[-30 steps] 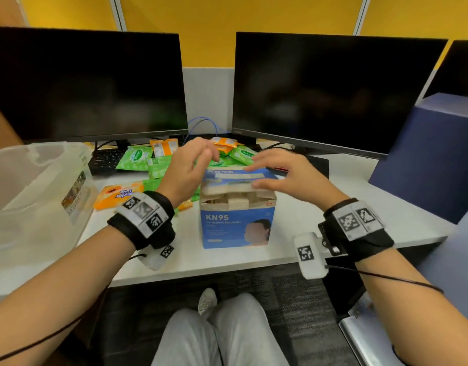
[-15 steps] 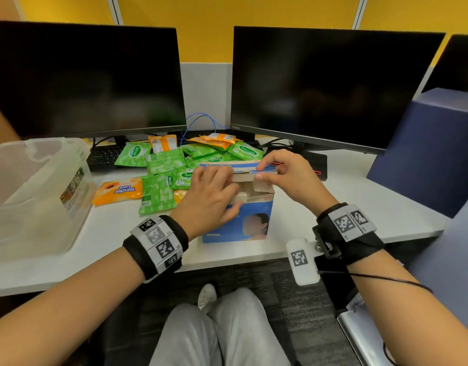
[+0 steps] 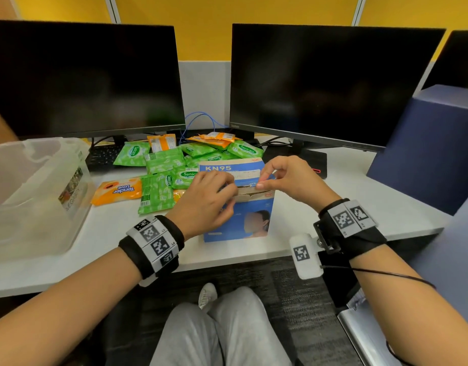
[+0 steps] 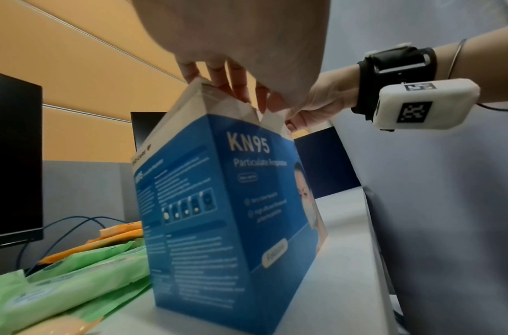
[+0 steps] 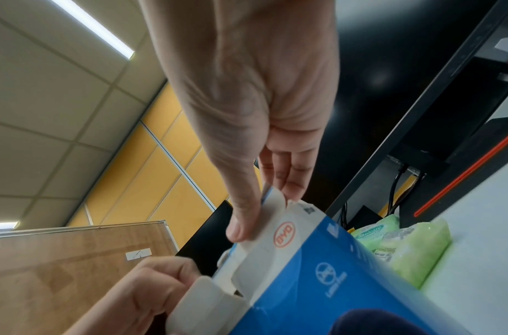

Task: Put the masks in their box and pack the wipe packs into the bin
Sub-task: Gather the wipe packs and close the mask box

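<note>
A blue KN95 mask box stands upright near the desk's front edge. Its lid is folded over the top, with a gap left along the front. My left hand grips the box's top front edge, fingers curled over the flaps. My right hand pinches the lid's white tuck flap between thumb and fingers. The masks are hidden inside. Several green wipe packs and orange wipe packs lie behind and left of the box. The clear bin sits far left.
Two dark monitors stand at the back, with a keyboard under the left one. A black device lies behind my right hand. A dark blue block fills the right side. A blue cable loops at the back.
My left hand came from behind the box to its top front edge. The lid has folded forward over the top. My right hand now pinches the tuck flap.
</note>
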Action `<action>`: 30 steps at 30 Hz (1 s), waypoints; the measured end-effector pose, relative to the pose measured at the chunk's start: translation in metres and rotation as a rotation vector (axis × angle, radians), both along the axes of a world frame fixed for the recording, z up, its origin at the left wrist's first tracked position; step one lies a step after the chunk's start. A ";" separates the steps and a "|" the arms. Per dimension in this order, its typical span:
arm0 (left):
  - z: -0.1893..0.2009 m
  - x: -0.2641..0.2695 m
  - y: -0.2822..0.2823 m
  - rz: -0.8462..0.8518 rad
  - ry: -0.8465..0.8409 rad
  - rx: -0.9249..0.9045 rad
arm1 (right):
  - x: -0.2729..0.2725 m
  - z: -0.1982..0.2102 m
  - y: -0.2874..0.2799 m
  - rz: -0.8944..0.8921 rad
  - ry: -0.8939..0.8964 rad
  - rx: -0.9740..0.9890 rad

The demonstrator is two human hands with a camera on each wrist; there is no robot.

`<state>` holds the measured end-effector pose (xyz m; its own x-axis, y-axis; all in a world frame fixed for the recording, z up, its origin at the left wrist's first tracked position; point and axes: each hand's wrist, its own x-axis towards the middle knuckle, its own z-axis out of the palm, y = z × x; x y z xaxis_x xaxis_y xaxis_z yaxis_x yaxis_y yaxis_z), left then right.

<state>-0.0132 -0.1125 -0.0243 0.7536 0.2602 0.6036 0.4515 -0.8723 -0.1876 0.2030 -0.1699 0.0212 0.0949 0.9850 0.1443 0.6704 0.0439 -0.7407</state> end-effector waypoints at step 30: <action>-0.001 -0.014 0.005 -0.053 -0.114 -0.268 | -0.017 0.014 -0.018 0.115 -0.585 0.035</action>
<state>-0.0276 -0.1073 -0.0252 0.7016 0.3838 0.6004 0.4087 -0.9069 0.1022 0.1856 -0.1879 0.0356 -0.1169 0.9779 0.1732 0.9561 0.1580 -0.2468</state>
